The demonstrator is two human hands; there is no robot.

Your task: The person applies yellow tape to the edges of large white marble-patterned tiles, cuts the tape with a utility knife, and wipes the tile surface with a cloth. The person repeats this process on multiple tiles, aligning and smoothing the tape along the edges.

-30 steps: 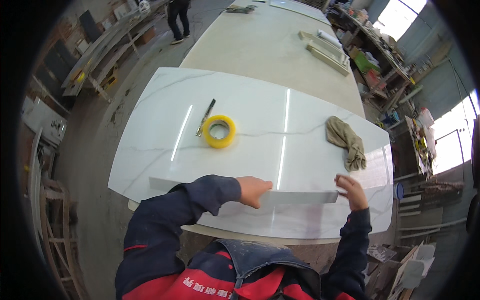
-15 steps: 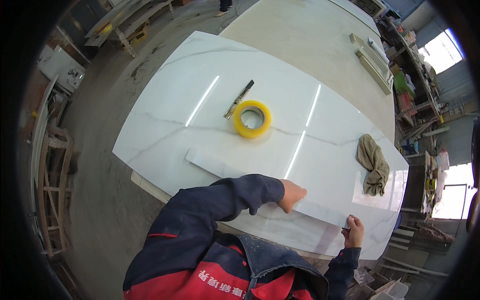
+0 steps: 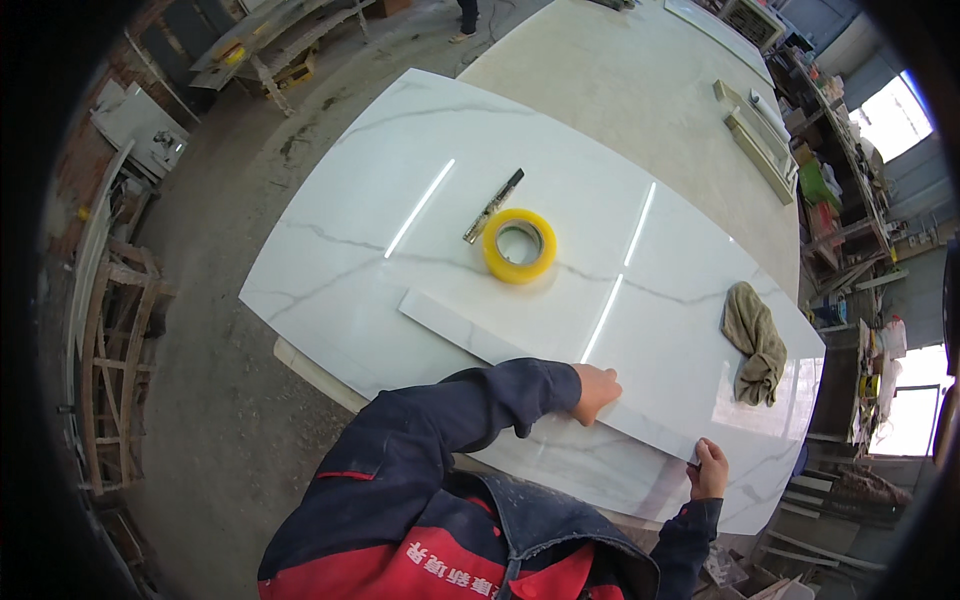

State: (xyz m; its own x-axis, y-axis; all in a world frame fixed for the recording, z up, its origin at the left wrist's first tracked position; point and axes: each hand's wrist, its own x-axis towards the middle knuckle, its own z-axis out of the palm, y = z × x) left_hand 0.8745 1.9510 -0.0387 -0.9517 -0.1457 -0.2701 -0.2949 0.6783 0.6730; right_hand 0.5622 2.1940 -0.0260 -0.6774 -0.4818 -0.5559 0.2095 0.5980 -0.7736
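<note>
On a white marble-look slab (image 3: 345, 210) with grey veins lies a long, narrow strip (image 3: 455, 328) of similar white material, near the side closest to me. My left hand (image 3: 597, 394) is closed over the strip's middle, its fingers curled and partly hidden. At the strip's right end, my right hand (image 3: 710, 470) pinches it between thumb and fingers. Beyond the strip rest a roll of yellow tape (image 3: 547, 252) and a utility knife (image 3: 493, 206) with a dark tip, side by side. A crumpled olive cloth (image 3: 755, 342) lies toward the slab's right edge.
Behind the slab extends a larger beige tabletop (image 3: 600, 75), with a pale long tray-like piece (image 3: 755, 145) on it. Cluttered shelving (image 3: 835, 170) runs along the right. Wooden frames (image 3: 120, 370) stand at left on the grey floor. A person's leg (image 3: 467, 18) shows at the top.
The view has shifted slightly, moving the scene right and down. The strip's left end has moved a little right and away from me. Both hands remain on the strip.
</note>
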